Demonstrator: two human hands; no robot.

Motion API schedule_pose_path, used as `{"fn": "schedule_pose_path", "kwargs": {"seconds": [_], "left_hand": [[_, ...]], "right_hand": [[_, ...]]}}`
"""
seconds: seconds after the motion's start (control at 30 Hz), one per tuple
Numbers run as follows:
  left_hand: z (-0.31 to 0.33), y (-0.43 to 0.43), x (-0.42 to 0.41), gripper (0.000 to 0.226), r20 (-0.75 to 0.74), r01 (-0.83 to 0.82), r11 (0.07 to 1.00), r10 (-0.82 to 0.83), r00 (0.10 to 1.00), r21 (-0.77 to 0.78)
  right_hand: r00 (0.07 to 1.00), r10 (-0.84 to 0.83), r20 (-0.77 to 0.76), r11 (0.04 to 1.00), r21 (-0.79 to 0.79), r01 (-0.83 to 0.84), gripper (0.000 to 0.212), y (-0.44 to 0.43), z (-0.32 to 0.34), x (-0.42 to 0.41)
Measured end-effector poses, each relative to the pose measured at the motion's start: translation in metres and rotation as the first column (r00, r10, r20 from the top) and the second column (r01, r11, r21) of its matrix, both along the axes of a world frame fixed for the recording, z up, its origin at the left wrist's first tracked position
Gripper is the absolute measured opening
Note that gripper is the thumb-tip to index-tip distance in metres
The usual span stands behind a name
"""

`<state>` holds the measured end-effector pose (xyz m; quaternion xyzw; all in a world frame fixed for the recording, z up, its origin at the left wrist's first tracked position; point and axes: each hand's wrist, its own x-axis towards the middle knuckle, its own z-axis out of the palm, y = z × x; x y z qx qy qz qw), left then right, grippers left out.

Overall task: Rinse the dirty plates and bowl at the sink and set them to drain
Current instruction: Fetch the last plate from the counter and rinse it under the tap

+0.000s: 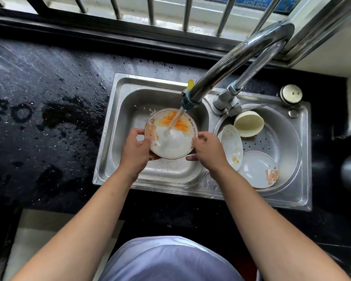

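A white plate (171, 142) with a bear print and an orange sauce smear is held over the left sink basin (128, 110). Water from the faucet spout (188, 102) runs onto its middle. My left hand (135, 151) grips the plate's left rim, thumb on top. My right hand (208, 151) grips its right rim, fingers underneath. In the round right basin (288, 136) a cream bowl (248, 123) lies on its side, with two white plates, one (232, 148) leaning and one (257, 169) with a bear print lower down.
Black wet countertop (49, 118) stretches to the left of the sink. The tall chrome faucet (241, 57) arches overhead from between the basins. A round white knob (291, 93) sits at the sink's back right corner. Window bars (150, 9) run along the back.
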<state>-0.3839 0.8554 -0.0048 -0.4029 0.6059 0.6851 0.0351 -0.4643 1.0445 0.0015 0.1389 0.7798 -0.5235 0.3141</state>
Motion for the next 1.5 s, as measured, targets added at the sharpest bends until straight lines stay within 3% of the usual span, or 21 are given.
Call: {"fn": "schedule_pose_path", "kwargs": {"seconds": [0.1,0.63,0.7,0.73,0.8,0.87,1.0,1.17,1.23,1.33,1.4,1.5], "left_hand": [[-0.001,-0.001,0.001,0.010,0.018,0.018,0.997,-0.017,1.000,-0.075],[-0.002,-0.005,0.001,0.010,0.000,0.022,1.000,-0.022,1.000,-0.017],[-0.002,-0.006,0.001,0.011,0.006,0.020,1.000,-0.020,1.000,-0.020],[-0.003,-0.007,0.001,0.011,0.007,0.019,1.000,-0.018,1.000,-0.022],[-0.004,-0.007,0.001,0.012,0.015,0.023,0.999,-0.022,1.000,-0.040],[-0.005,-0.006,0.002,0.012,0.030,0.031,0.998,-0.029,0.999,-0.060],[-0.008,-0.004,0.005,0.009,0.023,0.058,0.996,-0.057,0.998,-0.070],[-0.010,-0.010,0.008,0.010,0.042,0.066,0.990,-0.061,0.997,-0.125],[-0.011,-0.013,0.010,0.008,0.038,0.049,0.995,-0.046,0.998,-0.088],[-0.015,-0.013,0.014,0.013,0.058,0.046,0.995,-0.041,0.997,-0.086],[-0.017,-0.011,0.014,0.015,0.063,0.048,0.996,-0.043,0.997,-0.081],[-0.018,-0.010,0.012,0.017,0.053,0.052,0.997,-0.049,0.997,-0.059]], "right_hand": [[1.000,0.011,-0.008,1.000,0.000,-0.011,0.024,-0.001,0.000,0.001],[1.000,0.018,0.012,1.000,-0.011,-0.018,0.022,-0.004,0.001,0.001],[0.998,0.052,-0.023,0.998,0.047,-0.051,0.022,-0.005,0.001,0.003],[0.985,0.139,-0.106,0.979,0.168,-0.120,0.022,-0.006,0.001,0.004],[0.869,0.398,-0.293,0.860,0.449,-0.243,0.022,-0.011,0.003,0.010],[0.727,0.577,-0.373,0.771,0.543,-0.333,0.029,-0.025,0.003,0.015],[0.550,0.802,-0.231,0.580,0.519,-0.627,0.035,-0.063,0.004,0.014],[0.414,0.878,-0.240,0.475,0.335,-0.813,0.055,-0.071,0.009,0.023],[0.351,0.917,-0.186,0.396,0.338,-0.854,0.049,-0.056,0.005,0.025],[0.427,0.903,-0.048,0.399,0.461,-0.792,0.037,-0.038,0.003,0.021],[0.501,0.864,-0.051,0.440,0.559,-0.703,0.037,-0.039,0.002,0.016],[0.462,0.875,-0.145,0.466,0.511,-0.723,0.043,-0.058,0.004,0.012]]}}
